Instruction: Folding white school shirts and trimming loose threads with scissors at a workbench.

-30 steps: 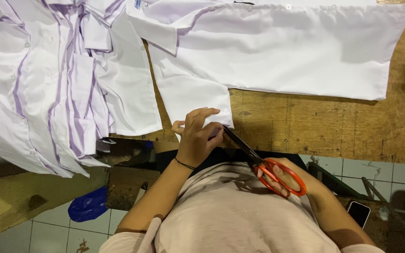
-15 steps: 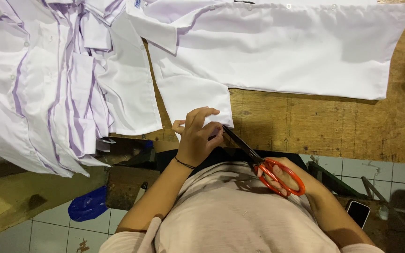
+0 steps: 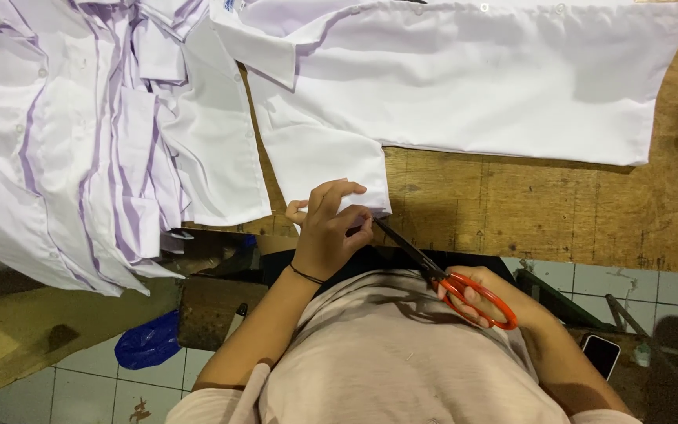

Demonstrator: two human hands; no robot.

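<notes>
Head view, looking down over the person's chest at a wooden counter (image 3: 512, 212).

Left hand (image 3: 329, 232): fingers curled closed, pinching the lower corner of a sleeve of the white shirt (image 3: 464, 86). A thin dark band sits on that wrist. The sleeve corner lies at the near edge of the counter, just under the fingertips.

Right hand (image 3: 484, 302): closed through the orange loops of the scissors (image 3: 441, 275), held below the counter edge, close to the body. The dark blades point up and left, and their tips reach the sleeve corner right beside the left hand. Whether the blades are parted, I cannot tell.

The white shirt lies spread flat along the far side of the counter, collar to the left, small buttons along its top edge.

A pile of white shirts with purple stripes (image 3: 96, 133) lies to the left, overhanging the counter edge and touching the white shirt's side.

Below, on the tiled floor: a crumpled blue bag (image 3: 147, 345), contents not visible. A dark phone (image 3: 602, 355) lies at lower right.
</notes>
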